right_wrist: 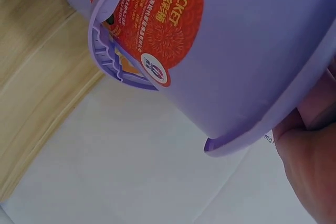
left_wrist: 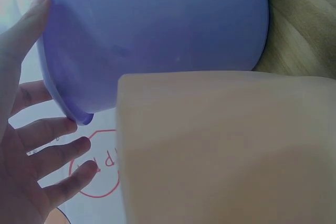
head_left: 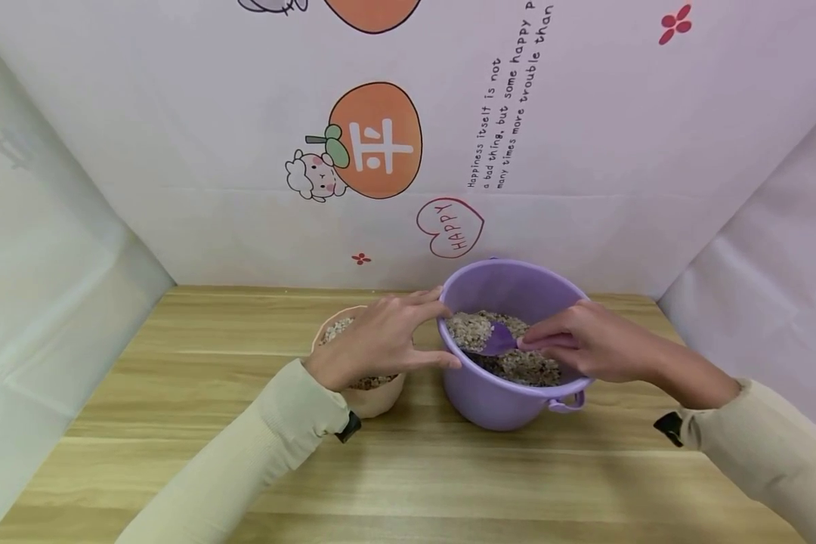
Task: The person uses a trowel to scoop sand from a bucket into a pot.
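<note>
A purple bucket stands upright on the table, partly filled with pale and dark gravel. My right hand reaches over its right rim and grips the handle of a small purple shovel. Pale grains lie at the shovel's blade, inside the bucket. At the left rim is my left hand, its thumb and index finger touching the rim and its other fingers spread. Below that hand, a cream pot with similar grains is partly hidden by the hand and wrist.
The wood-grain table ends at a white printed backdrop close behind the bucket. White cloth walls rise on both sides. A side handle sticks out from the bucket's front right.
</note>
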`<state>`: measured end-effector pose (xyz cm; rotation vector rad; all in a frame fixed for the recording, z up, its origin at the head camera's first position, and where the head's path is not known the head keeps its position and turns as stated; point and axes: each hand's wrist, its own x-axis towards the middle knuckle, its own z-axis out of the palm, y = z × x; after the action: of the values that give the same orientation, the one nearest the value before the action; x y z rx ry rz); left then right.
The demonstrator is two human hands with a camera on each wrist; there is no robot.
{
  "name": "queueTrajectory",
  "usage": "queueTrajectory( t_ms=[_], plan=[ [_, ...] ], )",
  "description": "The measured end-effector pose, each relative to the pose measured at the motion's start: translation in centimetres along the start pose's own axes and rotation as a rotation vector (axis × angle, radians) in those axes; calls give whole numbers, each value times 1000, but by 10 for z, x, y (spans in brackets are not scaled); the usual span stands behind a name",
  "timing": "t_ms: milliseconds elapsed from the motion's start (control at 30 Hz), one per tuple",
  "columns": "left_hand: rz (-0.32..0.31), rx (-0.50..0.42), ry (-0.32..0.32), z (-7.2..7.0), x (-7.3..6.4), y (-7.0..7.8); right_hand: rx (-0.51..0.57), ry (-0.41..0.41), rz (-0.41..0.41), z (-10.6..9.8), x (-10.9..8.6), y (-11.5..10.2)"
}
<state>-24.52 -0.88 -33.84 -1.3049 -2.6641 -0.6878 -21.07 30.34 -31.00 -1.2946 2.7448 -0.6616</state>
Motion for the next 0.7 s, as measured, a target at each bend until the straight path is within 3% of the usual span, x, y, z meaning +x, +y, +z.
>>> queueTrajectory(
  t_ms=[200, 700],
  plan=[
    [8, 11, 11, 2, 1, -1, -16, 27, -31, -2, -3, 0],
    [32, 27, 35, 4, -1, 1, 4, 93, -6, -6, -12, -4]
  ],
)
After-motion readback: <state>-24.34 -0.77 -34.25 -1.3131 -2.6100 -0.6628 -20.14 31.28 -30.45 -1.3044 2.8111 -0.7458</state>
